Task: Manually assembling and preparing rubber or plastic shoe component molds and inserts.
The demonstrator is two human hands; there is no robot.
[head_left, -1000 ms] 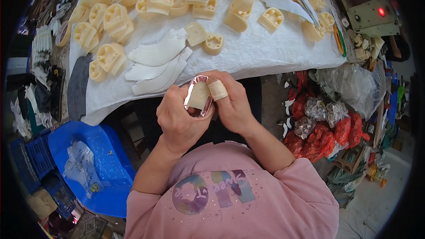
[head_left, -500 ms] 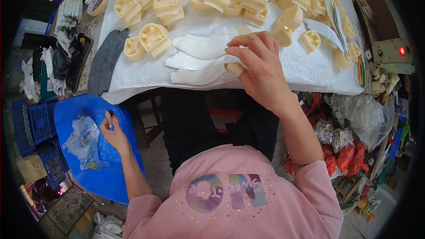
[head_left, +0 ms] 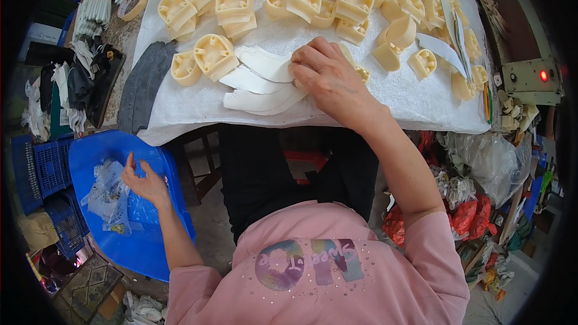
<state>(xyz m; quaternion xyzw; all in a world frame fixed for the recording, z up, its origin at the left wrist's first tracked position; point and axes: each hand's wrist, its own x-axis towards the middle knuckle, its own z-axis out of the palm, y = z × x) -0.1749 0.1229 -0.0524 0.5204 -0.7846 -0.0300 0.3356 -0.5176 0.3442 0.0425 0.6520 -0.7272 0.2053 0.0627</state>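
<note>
My right hand point(head_left: 330, 81) is closed at the right ends of several thin white curved strips point(head_left: 260, 79), which overlap in a fan on the white cloth. Its fingers pinch the end of at least one strip; the fingertips are partly hidden. To the left of the strips sit hollow cream-coloured plastic parts point(head_left: 215, 57) with rounded walls. Down at the left, my left hand point(head_left: 146, 183) hangs above a shiny blue plastic shell point(head_left: 162, 244), fingers apart and nothing held. Next to it a crumpled clear plastic bag point(head_left: 108, 195) lies in the shell.
Many more cream parts point(head_left: 355, 3) crowd the far side of the white-covered table point(head_left: 192, 108). A dark grey curved sheet point(head_left: 144, 84) lies at its left edge. Stacked blue crates point(head_left: 51, 162) stand far left. Red bags point(head_left: 472, 216) and clear plastic lie below right.
My right hand has moved left and its fingers have closed at the strips' ends; the strips have shifted slightly. The left hand has moved a little left and down, and its fingers have opened.
</note>
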